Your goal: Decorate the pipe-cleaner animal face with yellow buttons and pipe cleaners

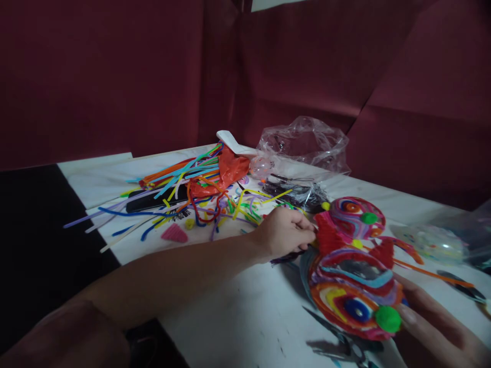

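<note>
A colourful craft piece [353, 286] covered in coloured pipe cleaners lies tilted at the right. It has two rounded, swirled parts with eye shapes, a red ribbed piece [329, 235] between them, and a green pompom [387, 318] on the nearer part. My right hand [437, 317] grips the near part's right edge, the thumb beside that pompom. At the red piece's left edge, my left hand [287, 232] has its fingers pinched together. What lies between those fingertips is hidden. Pliers [341, 345] lie on the table just below the craft piece.
Loose pipe cleaners [184, 174] spread across the white table [230, 306], spilling from a red-orange wrapper [232, 168]. A pink ribbed triangle [174, 233] lies nearer. Behind are a clear plastic bag [307, 143] and dark tinsel-like strands [295, 190]. Dark red sheeting [307, 66] walls the back.
</note>
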A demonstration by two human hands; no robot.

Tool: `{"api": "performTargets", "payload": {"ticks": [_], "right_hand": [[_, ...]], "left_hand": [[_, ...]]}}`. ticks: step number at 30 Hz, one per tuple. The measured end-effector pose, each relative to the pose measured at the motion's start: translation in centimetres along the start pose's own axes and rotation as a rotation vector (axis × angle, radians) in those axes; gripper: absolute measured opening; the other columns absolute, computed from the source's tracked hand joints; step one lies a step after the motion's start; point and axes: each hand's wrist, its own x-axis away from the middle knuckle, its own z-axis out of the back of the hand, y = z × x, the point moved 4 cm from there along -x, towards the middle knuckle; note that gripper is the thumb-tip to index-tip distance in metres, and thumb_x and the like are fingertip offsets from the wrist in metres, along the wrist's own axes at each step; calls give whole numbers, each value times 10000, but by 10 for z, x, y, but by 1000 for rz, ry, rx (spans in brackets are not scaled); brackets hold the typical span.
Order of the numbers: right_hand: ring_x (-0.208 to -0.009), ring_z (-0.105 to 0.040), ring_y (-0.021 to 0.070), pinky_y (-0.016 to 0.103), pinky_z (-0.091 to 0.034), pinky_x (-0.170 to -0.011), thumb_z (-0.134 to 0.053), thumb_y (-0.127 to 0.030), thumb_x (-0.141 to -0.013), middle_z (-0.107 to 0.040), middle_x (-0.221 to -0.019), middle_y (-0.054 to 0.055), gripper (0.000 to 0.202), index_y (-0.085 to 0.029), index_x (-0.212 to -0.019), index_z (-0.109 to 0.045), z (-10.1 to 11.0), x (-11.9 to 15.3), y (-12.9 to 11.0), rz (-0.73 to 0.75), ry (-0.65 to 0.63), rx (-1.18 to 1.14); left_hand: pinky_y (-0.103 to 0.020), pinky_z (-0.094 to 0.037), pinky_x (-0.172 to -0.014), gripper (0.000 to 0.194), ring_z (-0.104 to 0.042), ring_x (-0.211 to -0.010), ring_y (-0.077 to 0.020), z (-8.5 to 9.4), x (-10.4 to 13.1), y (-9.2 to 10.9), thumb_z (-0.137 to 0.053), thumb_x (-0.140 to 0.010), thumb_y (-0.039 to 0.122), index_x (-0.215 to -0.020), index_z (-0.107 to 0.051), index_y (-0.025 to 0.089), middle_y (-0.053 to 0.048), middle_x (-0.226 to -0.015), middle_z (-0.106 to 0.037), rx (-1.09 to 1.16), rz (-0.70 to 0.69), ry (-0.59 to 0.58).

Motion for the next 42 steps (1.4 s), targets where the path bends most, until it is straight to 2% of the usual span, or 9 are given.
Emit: {"api": "performTargets", "payload": {"ticks": [3, 8, 12, 18, 22, 27, 32, 36, 42], "right_hand": [[-1017, -452, 395, 416, -531, -724, -825, -352, -567, -484, -1169, 61, 596, -286, -1107, -580, 0, -1, 1, -9, -13, -61], [-980, -486, 375, 356, -530, -706, -825, -353, -582, -507, -1122, 115, 571, -232, -1086, -585, 3, -3, -2, 81, 38, -71], [-955, -511, 348, 297, -532, -685, -805, -348, -632, -506, -1111, 149, 533, -198, -1095, -587, 0, -3, -6, 168, 25, -39], [-922, -529, 346, 308, -549, -644, -807, -327, -645, -477, -1165, 124, 525, -240, -1113, -588, 0, -3, -6, 164, 17, -31], [-940, -524, 331, 278, -548, -659, -818, -338, -625, -485, -1161, 95, 542, -250, -1107, -585, -1, 0, -9, 134, 37, -30], [-959, -514, 325, 256, -541, -667, -820, -355, -617, -513, -1118, 102, 571, -232, -1115, -570, -5, 4, -13, 149, 48, -38], [-950, -524, 289, 200, -516, -687, -814, -357, -638, -516, -1109, 116, 545, -206, -1097, -562, -6, 4, -17, 175, 65, -74], [-960, -519, 293, 207, -518, -688, -837, -386, -590, -529, -1084, 119, 554, -205, -1046, -582, -3, 3, -22, 182, 134, -89], [-981, -511, 265, 179, -517, -684, -847, -401, -577, -527, -1093, 99, 544, -221, -1028, -601, -1, 3, -25, 203, 168, -69]], "left_hand": [[-130, -343, -404, 110, -447, -415, -24, 0, 1, 0, -533, -710, 42, -627, -516, 112, 59, -466, -484, -7, 21, 14], [-133, -331, -404, 85, -436, -403, -20, -1, 2, 0, -549, -702, 45, -646, -528, 105, 63, -464, -489, 17, 6, 16], [-137, -317, -397, 79, -421, -403, -17, -2, 4, 0, -555, -701, 58, -638, -534, 99, 61, -481, -494, 0, -4, -9], [-147, -311, -413, 19, -412, -421, -21, -4, 2, -4, -595, -676, 78, -681, -578, 86, 62, -488, -490, -29, -27, -36], [-154, -314, -428, 91, -405, -427, -21, -4, 1, -6, -616, -639, 54, -727, -618, 78, 65, -496, -496, -21, -45, -21], [-164, -345, -489, 85, -446, -494, -29, -5, 2, -4, -623, -641, 61, -723, -640, 77, 33, -566, -547, 55, -53, 32], [-165, -308, -429, 75, -414, -427, -23, -4, 4, 3, -626, -644, 52, -713, -629, 82, 43, -510, -517, 133, -41, 72], [-166, -336, -429, 67, -434, -428, -34, 1, 6, 12, -600, -667, 38, -646, -575, 96, 28, -502, -523, 207, -28, 121], [-159, -346, -440, 88, -445, -421, -35, 10, 4, 19, -533, -697, 20, -658, -543, 99, -4, -523, -545, 384, 58, 76]]}}
